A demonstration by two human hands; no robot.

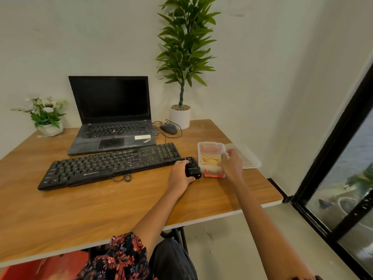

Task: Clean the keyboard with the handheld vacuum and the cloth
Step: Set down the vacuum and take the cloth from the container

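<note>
Laptop (113, 118): the word "ThinkPad" in white, near its front right corner.
Keyboard (110, 165): a small white brand word on its front edge, too tiny to read.
Handheld vacuum (192, 168): small white letters, too blurry to read.

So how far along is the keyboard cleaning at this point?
Early on. Done: the container is open, its lid beside it. In hand: the left hand grips the handheld vacuum on the table; the right hand holds the container's rim, the cloth lying inside. Left: vacuuming and wiping the keyboard.
</note>
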